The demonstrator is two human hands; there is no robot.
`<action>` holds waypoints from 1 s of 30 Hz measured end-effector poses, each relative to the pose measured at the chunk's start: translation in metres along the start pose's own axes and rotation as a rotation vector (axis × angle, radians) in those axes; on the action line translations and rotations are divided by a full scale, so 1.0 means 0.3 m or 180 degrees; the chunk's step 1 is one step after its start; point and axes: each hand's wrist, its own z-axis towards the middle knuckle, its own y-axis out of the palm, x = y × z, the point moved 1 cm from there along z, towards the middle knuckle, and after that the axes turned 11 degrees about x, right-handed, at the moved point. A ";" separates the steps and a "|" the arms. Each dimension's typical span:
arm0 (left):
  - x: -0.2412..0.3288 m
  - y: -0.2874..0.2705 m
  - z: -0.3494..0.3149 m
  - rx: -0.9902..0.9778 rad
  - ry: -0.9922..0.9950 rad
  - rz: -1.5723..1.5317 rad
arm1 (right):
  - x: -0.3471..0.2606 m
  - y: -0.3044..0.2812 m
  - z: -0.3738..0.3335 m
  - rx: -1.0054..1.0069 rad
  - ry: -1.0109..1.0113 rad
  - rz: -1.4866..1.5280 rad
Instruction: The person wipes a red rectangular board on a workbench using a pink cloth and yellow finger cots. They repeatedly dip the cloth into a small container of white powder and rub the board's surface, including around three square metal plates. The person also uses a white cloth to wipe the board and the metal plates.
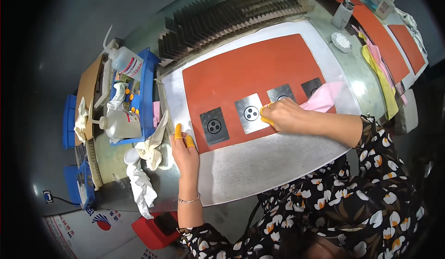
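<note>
Several square metal plates with a round three-dot mark lie in a row on an orange mat [250, 69]. A dark plate [214, 126] is at the left, and a brighter silver plate [249, 113] is beside it. My right hand [285, 115], with yellow finger cots, is closed at the silver plate's right edge. From behind this hand sticks out a pink cloth [323, 97], partly over the rightmost plate [311, 87]. Another plate [281, 93] is partly behind my hand. My left hand [185, 152], also with yellow finger cots, is open at the mat's left edge, holding nothing.
At the left a blue bin [149, 73] holds squeeze bottles, and white rags [141, 185] hang by the table edge. A long rack of thin dark plates [232, 18] stands at the back. A bottle [343, 14] and yellow cloth [382, 83] are at the right.
</note>
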 end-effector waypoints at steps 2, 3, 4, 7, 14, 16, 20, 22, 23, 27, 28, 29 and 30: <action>-0.024 0.012 -0.001 -0.0015 0.0309 0.0119 | -0.021 0.052 0.011 0.0302 -0.0228 0.0138; -0.015 0.023 -0.003 0.0010 0.0485 0.0210 | -0.050 0.080 0.042 0.0364 -0.0376 0.0231; -0.004 0.035 -0.004 0.0026 0.0677 0.0280 | -0.076 0.098 0.063 0.0434 -0.0501 0.0311; -0.009 0.045 -0.005 -0.0026 0.0494 0.0251 | -0.080 0.068 0.062 0.0137 -0.0388 0.0161; -0.003 0.052 -0.008 0.0018 0.0495 0.0331 | -0.083 0.097 0.067 0.0038 -0.0303 0.0153; -0.008 0.045 0.002 0.0033 0.0557 0.0342 | -0.090 0.102 0.078 -0.0005 -0.0307 0.0226; 0.000 0.049 -0.010 0.0072 0.0423 0.0309 | -0.066 0.029 0.040 -0.0407 0.0233 -0.0153; 0.004 0.045 -0.004 0.0127 0.0397 0.0376 | -0.081 0.076 0.079 0.0044 -0.0009 0.0018; 0.026 0.039 -0.001 0.0046 0.0311 0.0296 | -0.081 0.081 0.093 -0.0004 -0.0048 0.0023; 0.004 0.044 -0.012 0.0021 0.0372 0.0439 | -0.012 0.042 0.076 -0.0014 -0.0019 -0.0168; 0.009 0.050 -0.008 0.0049 0.0406 0.0423 | 0.001 0.035 0.067 0.0025 0.0072 -0.0213; 0.014 0.056 -0.003 0.0078 0.0438 0.0406 | -0.011 0.063 0.087 0.0237 0.0002 -0.0131; 0.020 0.049 -0.007 0.0102 0.0456 0.0443 | -0.029 0.090 0.114 0.0222 -0.0070 -0.0148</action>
